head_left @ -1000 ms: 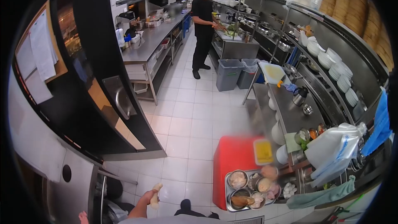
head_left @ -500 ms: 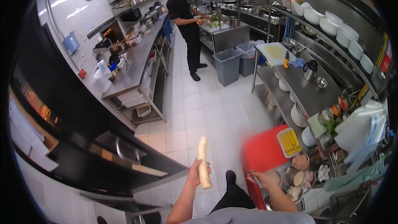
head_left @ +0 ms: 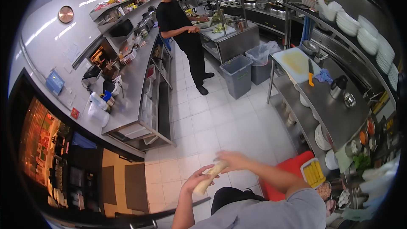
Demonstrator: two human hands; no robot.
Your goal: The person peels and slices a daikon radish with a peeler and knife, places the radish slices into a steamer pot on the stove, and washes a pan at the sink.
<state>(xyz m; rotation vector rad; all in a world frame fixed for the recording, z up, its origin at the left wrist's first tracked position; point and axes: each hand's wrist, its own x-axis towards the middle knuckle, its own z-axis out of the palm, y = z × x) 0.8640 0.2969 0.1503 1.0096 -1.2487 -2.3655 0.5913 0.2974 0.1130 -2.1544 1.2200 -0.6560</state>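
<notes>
Ok so the right hand (head_left: pixel 233 161) is now meeting the upper end of that pale, chunky cylindrical root (head_left: pixel 216 171) instead of hovering by the red box (head_left: pixel 272 190) like before; it's blurring, so I can't tell what its fingers are gripping. Left hand's (head_left: pixel 197 179) fingers are still wrapping the root, now slanting more, over glossy white tiles (head_left: pixel 203 133).

R hand (head_left: pixel 233 161) blurry, grip unclr; L hand (head_left: pixel 196 180) pt. hidden.
</notes>
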